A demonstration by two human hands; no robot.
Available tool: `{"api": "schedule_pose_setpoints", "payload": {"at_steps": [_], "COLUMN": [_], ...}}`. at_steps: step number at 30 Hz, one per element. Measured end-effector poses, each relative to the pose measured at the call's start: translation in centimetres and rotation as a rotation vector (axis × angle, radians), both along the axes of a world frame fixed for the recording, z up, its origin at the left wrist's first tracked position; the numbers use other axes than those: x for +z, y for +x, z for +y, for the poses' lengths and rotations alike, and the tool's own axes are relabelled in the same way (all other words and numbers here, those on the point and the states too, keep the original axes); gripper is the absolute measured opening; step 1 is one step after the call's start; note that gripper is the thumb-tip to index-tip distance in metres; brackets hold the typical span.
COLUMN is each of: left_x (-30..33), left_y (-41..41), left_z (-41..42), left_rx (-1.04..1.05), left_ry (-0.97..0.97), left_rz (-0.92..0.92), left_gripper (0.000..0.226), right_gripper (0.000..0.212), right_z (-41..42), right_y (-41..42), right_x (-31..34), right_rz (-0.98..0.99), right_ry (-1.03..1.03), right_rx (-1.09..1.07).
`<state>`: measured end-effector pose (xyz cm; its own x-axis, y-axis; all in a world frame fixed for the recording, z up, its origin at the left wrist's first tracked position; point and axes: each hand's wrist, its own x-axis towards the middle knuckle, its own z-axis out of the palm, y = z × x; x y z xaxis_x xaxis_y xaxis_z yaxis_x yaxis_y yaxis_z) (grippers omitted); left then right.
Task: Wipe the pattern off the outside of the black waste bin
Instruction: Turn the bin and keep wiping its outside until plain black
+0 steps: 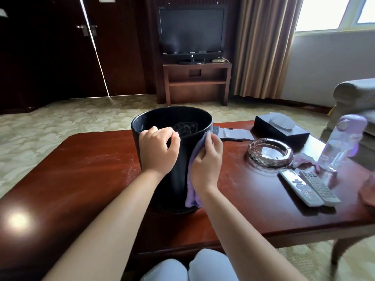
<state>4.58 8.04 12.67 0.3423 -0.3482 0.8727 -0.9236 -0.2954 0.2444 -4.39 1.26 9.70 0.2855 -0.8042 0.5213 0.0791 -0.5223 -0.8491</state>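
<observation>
The black waste bin [176, 179] stands upright in the middle of the reddish wooden table [81, 175]. My left hand [157, 150] grips its near rim, fingers curled over the edge. My right hand [207, 161] presses a purple cloth [192, 191] flat against the bin's right outer wall, and the cloth hangs down to the bin's base. Something dark lies inside the bin. No pattern shows on the wall facing me.
Right of the bin lie a glass ashtray [271, 152], two remote controls [310, 187], a clear bottle with a purple cap [341, 142], a black tissue box [281, 128], a pen and paper. A grey armchair [355, 98] stands far right. A TV stand [196, 82] is behind.
</observation>
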Motion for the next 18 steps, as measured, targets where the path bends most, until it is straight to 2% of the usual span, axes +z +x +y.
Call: {"api": "schedule_pose_setpoints", "payload": {"at_steps": [2,7,8,11,13,18], "left_x": [0.1,0.1,0.1,0.1,0.2,0.1], "left_y": [0.0,-0.1,-0.1,-0.1,-0.2,-0.1], "left_z": [0.0,0.0,0.0,0.0,0.0,-0.1], "left_rx": [0.004,0.011,0.010,0.008,0.012,0.019], "left_ry": [0.005,0.003,0.006,0.011,0.004,0.007], "left_rz": [0.002,0.011,0.018,0.028,0.026,0.032], "left_gripper": [0.032,0.032,0.032,0.032,0.032,0.031], "right_gripper": [0.040,0.021,0.014,0.013,0.010,0.021], "right_z": [-0.3,-0.1,0.0,-0.4,-0.6,0.2], "right_y": [-0.1,-0.5,-0.6,-0.7,-0.5,-0.7], "right_x": [-1.8,-9.2,-10.4,-13.1,-12.9,-9.0], "right_rz": [0.065,0.344,0.425,0.641,0.629,0.202], "right_ry": [0.061,0.458,0.502,0.518,0.516,0.272], "right_rx": [-0.027,0.026,0.050,0.102,0.081,-0.025]}}
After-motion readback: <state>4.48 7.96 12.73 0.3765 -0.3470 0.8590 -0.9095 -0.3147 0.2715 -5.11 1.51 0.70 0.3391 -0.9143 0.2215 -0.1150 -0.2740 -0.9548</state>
